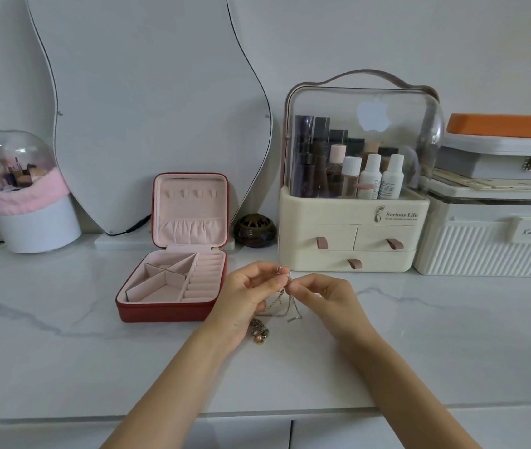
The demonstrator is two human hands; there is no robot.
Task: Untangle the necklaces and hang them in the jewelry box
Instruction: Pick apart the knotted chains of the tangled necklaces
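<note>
Both hands are raised just above the bench (63, 303), meeting a little right of the middle and close to the near edge. The left hand (244, 296) pinches the knot of necklaces (282, 286) between thumb and fingertips, and the right hand (322, 294) pinches the same bunch from the other side, so the fine chains hang slack between and below them. Held up like that, the strands fall apart under their own weight, which seems the point: it lets the loops show. A beaded pendant end (259, 332) trails down to the bench, just under the left wrist.

The jewelry box (173, 280) sits directly left of the hands, red outside and pink inside, its lid propped upright against the mirror (147, 108) behind it. The small hooks (191, 193) in the lid face the person and carry nothing yet, so I judge the untangling comes first and hanging is a short reach left.

To the right at the back stands a cream cosmetics organizer (351, 231) with a clear dome; its front reads "Serious Life", with a smaller line below too tiny to read. An apple-shaped white mark shows in the dome. Further right, a ribbed white case (488, 251) carries a tag with handwriting that looks like "KaSi", though I cannot be sure
</note>
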